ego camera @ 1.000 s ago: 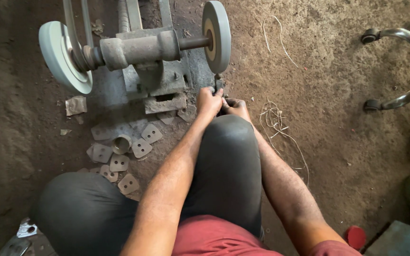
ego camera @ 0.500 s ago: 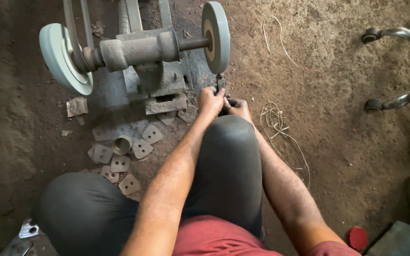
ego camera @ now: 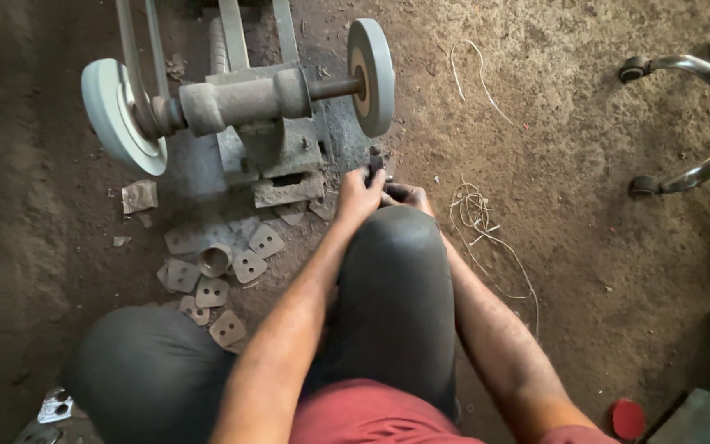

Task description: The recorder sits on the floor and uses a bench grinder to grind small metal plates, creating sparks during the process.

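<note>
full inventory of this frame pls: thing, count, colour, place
Bench grinder: one, grey, two wheels, on dirt floor, upper left.
Small metal part: one, dark, held in both hands below the right wheel.
Square plates: roughly ten, grey-brown, holed, on floor by left knee.
Short tube: one, dull metal, among the plates.
Loose cord: one tangle, pale, right of the hands.
Chrome frame with castors: one, upper right.
Red round lid: one, bottom right.
Left hand: gripping the part.
Right hand: on the part, over the knee.
</note>
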